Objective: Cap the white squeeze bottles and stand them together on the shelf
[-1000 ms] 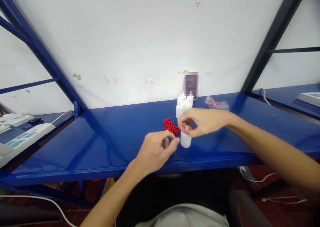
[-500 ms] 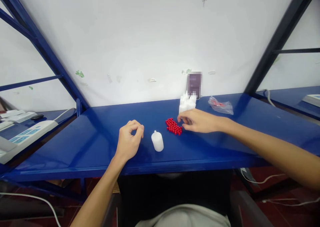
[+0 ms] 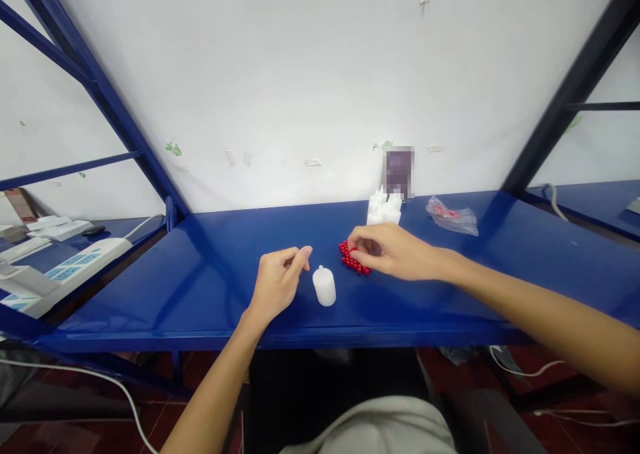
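My right hand (image 3: 387, 251) reaches over a cluster of small round red beads (image 3: 350, 262), thumb and index finger pinched on a bead at the pile's edge. It hides part of the cluster. Left of the beads stands a small white plastic bottle (image 3: 325, 289) with a narrow nub on top, upright and touched by neither hand. Beside it, my left hand (image 3: 281, 277) is closed above the table, fingers curled and thumb against the index finger. Whatever it may hold is hidden.
Several white bottle-like pieces (image 3: 383, 211) stand bunched behind my right hand, before a blurred dark card (image 3: 399, 171) at the wall. A clear plastic bag (image 3: 453, 217) with red contents lies at back right. A white power strip (image 3: 75, 271) is at the left, beyond the blue frame.
My right hand has moved left relative to the beads, and its fingers have closed onto the pile. My left hand's thumb has swung toward the bottle. The whole view has shifted slightly.
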Demonstrator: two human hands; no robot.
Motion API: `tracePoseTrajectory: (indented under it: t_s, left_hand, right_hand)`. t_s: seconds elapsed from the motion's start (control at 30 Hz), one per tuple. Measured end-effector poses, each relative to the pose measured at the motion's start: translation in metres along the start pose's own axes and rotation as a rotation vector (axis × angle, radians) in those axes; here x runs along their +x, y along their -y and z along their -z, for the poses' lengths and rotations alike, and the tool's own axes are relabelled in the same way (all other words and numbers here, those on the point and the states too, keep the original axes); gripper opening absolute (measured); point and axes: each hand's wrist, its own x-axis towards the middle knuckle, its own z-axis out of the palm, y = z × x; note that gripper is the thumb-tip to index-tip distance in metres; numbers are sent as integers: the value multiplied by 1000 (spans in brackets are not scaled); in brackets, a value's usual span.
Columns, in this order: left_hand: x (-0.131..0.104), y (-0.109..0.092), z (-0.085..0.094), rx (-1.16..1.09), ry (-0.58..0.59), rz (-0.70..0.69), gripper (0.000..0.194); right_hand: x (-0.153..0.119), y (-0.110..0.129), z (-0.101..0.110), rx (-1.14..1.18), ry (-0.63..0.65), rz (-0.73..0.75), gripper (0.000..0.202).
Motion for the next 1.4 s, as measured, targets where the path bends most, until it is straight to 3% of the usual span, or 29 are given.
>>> tracePoseTrajectory:
  t_s: [0.1, 0.23, 0.37, 0.63, 0.87, 1.03, 1.2, 1.4]
  left_hand:
    - [-1, -2, 3, 77, -8, -82, 55]
    - [-3, -8, 8, 288, 192, -258, 47]
    - [-8, -16, 4, 356, 328, -291, 33]
    - [-10, -16, -5, 426, 264, -281, 34]
    - [-14, -11, -4, 265, 302, -133, 30]
    - [-18, -17, -10, 236, 273, -209, 17]
    - [-22, -25, -21, -73, 411, -38, 22]
    - [-21, -23, -24, -285, 292, -52, 25]
  right_hand:
    - [10, 29, -6, 63, -44, 133, 8]
    - [20, 49, -10, -47, 14, 177, 10]
    - [24, 51, -10, -85, 76, 180, 11]
    - [19, 43, -17, 93, 60, 209, 6]
    - [20, 41, -32, 206, 1, 191, 7]
    - [18, 40, -34, 257, -79, 142, 7]
    - [10, 32, -33, 177, -261, 131, 5]
    - [9, 31, -34, 180, -294, 130, 12]
